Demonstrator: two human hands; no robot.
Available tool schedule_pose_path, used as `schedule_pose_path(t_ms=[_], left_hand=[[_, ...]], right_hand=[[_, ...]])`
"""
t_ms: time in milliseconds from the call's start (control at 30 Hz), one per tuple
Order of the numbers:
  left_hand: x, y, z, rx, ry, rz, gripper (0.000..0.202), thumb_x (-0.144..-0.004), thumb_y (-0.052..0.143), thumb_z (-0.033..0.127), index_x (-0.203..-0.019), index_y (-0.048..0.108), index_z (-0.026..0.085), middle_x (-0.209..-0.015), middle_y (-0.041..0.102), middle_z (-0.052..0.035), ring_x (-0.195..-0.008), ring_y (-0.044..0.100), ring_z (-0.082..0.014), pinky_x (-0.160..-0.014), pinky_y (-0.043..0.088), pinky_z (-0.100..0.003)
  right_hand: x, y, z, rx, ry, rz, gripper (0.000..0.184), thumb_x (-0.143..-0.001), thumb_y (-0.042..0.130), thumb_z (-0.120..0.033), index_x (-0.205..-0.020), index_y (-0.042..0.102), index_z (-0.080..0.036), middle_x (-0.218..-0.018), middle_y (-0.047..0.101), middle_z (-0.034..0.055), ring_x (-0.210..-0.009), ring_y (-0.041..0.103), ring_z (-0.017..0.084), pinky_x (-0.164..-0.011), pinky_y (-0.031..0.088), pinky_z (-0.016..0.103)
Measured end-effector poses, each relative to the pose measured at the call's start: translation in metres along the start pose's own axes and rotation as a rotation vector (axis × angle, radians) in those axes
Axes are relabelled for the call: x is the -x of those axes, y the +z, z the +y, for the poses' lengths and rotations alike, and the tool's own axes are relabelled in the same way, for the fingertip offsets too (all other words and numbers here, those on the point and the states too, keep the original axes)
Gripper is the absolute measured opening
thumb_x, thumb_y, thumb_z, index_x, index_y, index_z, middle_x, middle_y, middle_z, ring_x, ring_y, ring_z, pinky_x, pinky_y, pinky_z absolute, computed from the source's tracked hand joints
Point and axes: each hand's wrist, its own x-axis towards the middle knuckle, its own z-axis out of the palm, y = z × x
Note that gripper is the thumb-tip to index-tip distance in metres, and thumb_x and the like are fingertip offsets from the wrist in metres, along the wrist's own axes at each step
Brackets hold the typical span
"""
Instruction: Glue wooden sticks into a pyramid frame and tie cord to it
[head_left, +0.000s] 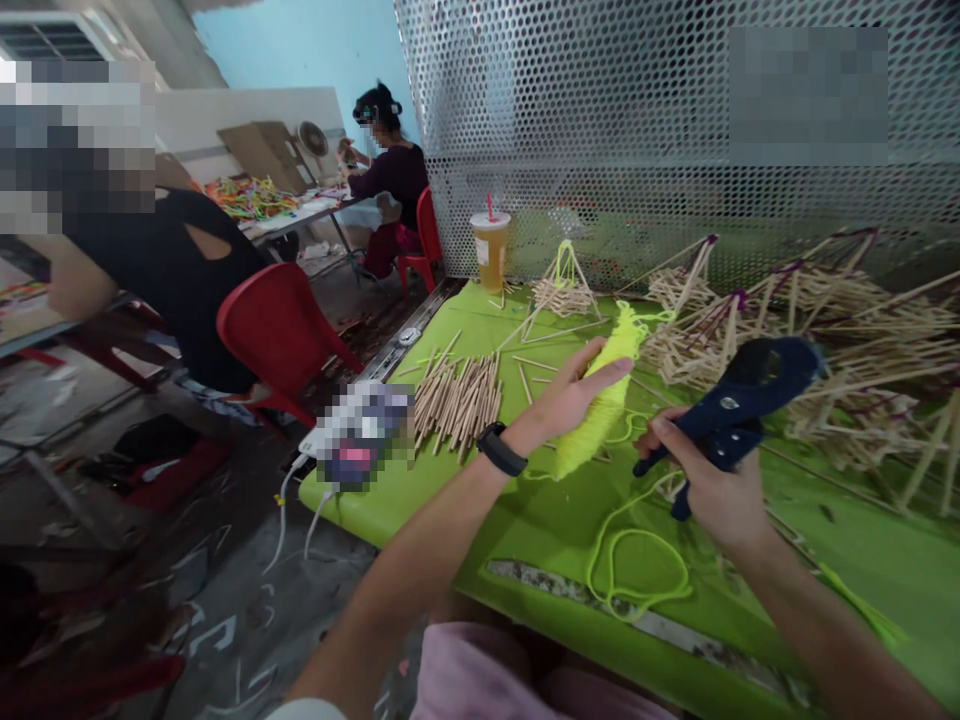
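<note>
My left hand (pixel 574 395), with a black band on the wrist, is closed round a skein of neon yellow cord (pixel 596 420), held tilted above the green table. A loose loop of the cord (pixel 649 560) lies near the front edge. My right hand (pixel 720 485) grips a dark blue hinged tool (pixel 731 400) with metal rivets, its wide end pointing up and away to the right. Its exact kind cannot be made out. Left of my hands is a pile of thin wooden sticks (pixel 461 400). Behind the skein stands a stick structure (pixel 562 290) with yellow cord at its top.
Several bound stick structures (pixel 847 300) crowd the table's right side. A lidded drink cup (pixel 491 250) stands by the perforated metal panel (pixel 600 110). A white power strip (pixel 330 425) lies at the left edge. Two people sit beyond on red chairs (pixel 281 335).
</note>
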Motion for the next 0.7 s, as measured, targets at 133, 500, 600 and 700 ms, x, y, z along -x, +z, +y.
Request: schedule_pose_path(t_ms=[133,500,600,700], left_hand=[[0.004,0.004,0.008,0.013,0.065,0.012,0.035,-0.09,0.08,0.053,-0.101,0.065,0.024,-0.082,0.058,-0.0011,-0.065,0.05,-0.0137,-0.06,0.043,-0.029],[0.001,0.005,0.003,-0.053,0.071,0.055,0.038,-0.087,0.082,0.057,-0.097,0.066,0.024,-0.088,0.064,-0.0061,-0.072,0.053,-0.0189,-0.067,0.046,-0.034],[0.0,0.003,-0.003,-0.09,0.084,-0.004,0.04,-0.088,0.08,0.061,-0.099,0.069,0.025,-0.088,0.064,-0.0053,-0.071,0.053,-0.0183,-0.066,0.044,-0.033],[0.001,0.002,-0.007,-0.121,0.071,-0.061,0.042,-0.09,0.077,0.065,-0.098,0.069,0.025,-0.083,0.06,-0.003,-0.067,0.051,-0.0157,-0.061,0.04,-0.032]], right_hand=[[0.001,0.0,0.001,-0.019,0.023,-0.002,0.038,-0.078,0.088,-0.062,-0.08,0.072,-0.028,-0.069,0.068,0.0009,-0.064,0.067,0.023,-0.066,0.06,0.04],[0.001,0.006,-0.001,-0.065,0.053,0.028,0.042,-0.073,0.089,-0.066,-0.081,0.073,-0.028,-0.068,0.068,0.0012,-0.062,0.069,0.024,-0.061,0.064,0.041],[0.002,0.006,0.0,-0.084,0.103,0.012,0.046,-0.075,0.088,-0.068,-0.09,0.078,-0.026,-0.068,0.069,0.0012,-0.062,0.069,0.023,-0.061,0.065,0.039],[0.003,0.007,-0.001,-0.073,0.111,0.006,0.048,-0.074,0.088,-0.069,-0.091,0.08,-0.026,-0.067,0.069,0.0013,-0.061,0.069,0.021,-0.06,0.064,0.038]])
